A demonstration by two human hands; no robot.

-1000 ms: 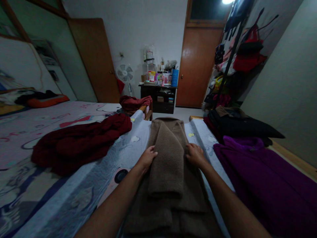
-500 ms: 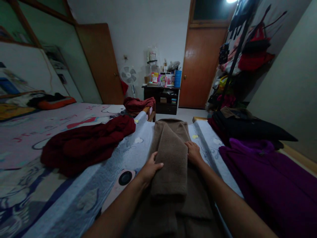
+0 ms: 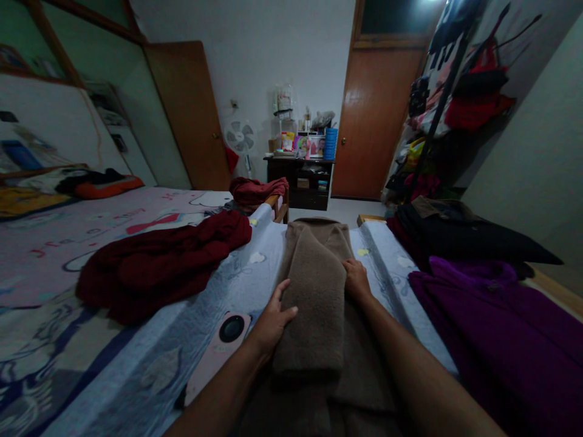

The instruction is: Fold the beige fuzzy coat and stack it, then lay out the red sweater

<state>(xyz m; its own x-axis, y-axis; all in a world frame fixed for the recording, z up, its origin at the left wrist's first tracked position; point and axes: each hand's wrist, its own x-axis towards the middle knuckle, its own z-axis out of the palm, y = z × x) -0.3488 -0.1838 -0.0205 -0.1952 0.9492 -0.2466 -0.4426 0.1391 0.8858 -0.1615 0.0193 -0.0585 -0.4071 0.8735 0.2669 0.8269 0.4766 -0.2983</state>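
Both hands on the brown garment (image 3: 364, 358), laid out at centre on pale-blue bedding (image 3: 262, 267)!
Left hand (image 3: 271, 321), grip apart, touches the folded flap (image 3: 316, 297); right hand's (image 3: 357, 282) fingertips are tucked from view, grip impossible to call. The garment's near end runs dark out of frame at six o'clock; at twelve, a black cabinet (image 3: 298, 198) holds a small box (image 3: 303, 182).

At four o'clock, our view's edge cuts off the purple garment (image 3: 496, 328); at six, we lose the brown garment (image 3: 314, 303) in shadow; at seven, our left forearm (image 3: 223, 382) partly covers a pink device (image 3: 212, 359).
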